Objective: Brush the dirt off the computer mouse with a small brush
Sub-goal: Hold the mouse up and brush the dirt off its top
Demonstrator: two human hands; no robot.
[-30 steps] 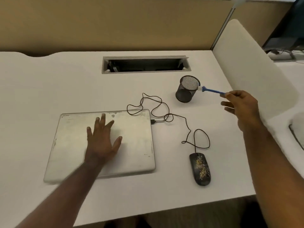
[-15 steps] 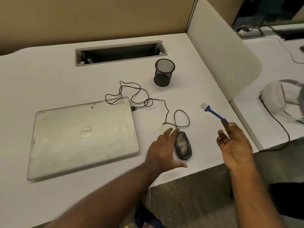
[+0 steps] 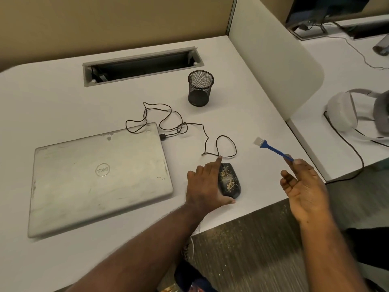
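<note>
A black wired computer mouse (image 3: 230,180) lies near the desk's front edge, its top strewn with yellowish crumbs. My left hand (image 3: 205,184) rests against the mouse's left side, index finger along it and thumb at its near end. My right hand (image 3: 303,186) hovers to the right of the mouse, above the desk's front edge, pinching the end of a small blue brush (image 3: 271,147) between thumb and forefinger. The brush's pale bristles point up and left, clear of the mouse.
A closed silver laptop (image 3: 99,175) lies left of the mouse, with the mouse cable (image 3: 179,127) looped behind it. A black mesh pen cup (image 3: 200,88) stands further back, near a cable slot (image 3: 141,65). A white divider (image 3: 273,60) borders the right side.
My left hand left the laptop lid and came to the mouse's left side. My right hand carried the brush from the pen cup down toward the front right of the desk.
</note>
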